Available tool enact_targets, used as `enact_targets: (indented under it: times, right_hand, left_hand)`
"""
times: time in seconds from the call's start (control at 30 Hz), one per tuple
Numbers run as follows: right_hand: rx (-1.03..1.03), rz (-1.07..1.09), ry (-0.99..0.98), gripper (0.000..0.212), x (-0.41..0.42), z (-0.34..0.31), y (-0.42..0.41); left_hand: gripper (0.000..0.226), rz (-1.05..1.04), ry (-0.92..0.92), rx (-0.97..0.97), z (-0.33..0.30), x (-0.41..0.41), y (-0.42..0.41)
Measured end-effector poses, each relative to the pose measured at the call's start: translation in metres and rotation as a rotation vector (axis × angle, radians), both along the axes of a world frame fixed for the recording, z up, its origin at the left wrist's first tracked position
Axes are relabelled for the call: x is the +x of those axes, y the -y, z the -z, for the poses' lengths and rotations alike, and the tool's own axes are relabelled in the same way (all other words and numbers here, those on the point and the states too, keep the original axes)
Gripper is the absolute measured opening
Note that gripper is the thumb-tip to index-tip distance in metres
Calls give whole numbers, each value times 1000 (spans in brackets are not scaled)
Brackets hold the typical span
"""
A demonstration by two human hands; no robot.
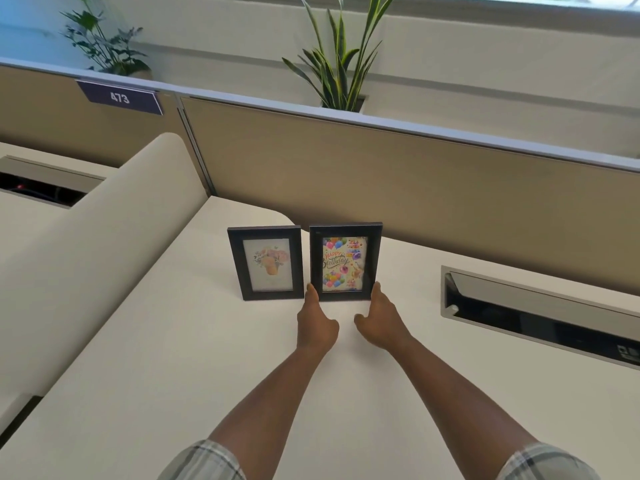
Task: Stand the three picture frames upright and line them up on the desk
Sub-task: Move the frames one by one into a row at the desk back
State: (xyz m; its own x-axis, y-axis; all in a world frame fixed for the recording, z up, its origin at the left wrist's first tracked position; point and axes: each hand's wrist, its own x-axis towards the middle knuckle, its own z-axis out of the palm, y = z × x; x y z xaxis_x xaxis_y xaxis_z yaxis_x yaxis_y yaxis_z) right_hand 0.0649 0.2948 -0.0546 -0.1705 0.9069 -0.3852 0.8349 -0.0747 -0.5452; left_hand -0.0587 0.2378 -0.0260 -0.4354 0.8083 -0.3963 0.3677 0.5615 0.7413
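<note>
Two black picture frames stand upright side by side on the white desk. The left frame shows a pale flower picture. The right frame shows a colourful "Happy Birthday" card. My left hand touches the bottom left corner of the birthday frame with its fingertips. My right hand touches the frame's bottom right edge. Both hands flank this frame, thumbs spread inward over the desk. Only two frames are in view.
A tan partition wall runs behind the frames. An open cable tray is sunk into the desk at the right. A cream side divider rises at the left. Plants stand beyond the partition.
</note>
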Motion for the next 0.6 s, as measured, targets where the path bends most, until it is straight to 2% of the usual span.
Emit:
enact_targets:
  times: [0.13, 0.27, 0.37, 0.6]
  right_hand:
    - [30, 27, 2, 81, 9, -10, 17]
    - [121, 105, -97, 61, 37, -24, 63]
    - [162, 155, -115, 49, 69, -36, 112]
    - [182, 279, -137, 32, 160, -51, 237]
  left_hand:
    - [85, -20, -3, -19, -2, 8, 15]
    - [53, 12, 65, 37, -11, 26, 45]
    - [39, 118, 87, 56, -23, 52, 75]
    - [40, 492, 111, 131, -32, 150, 154]
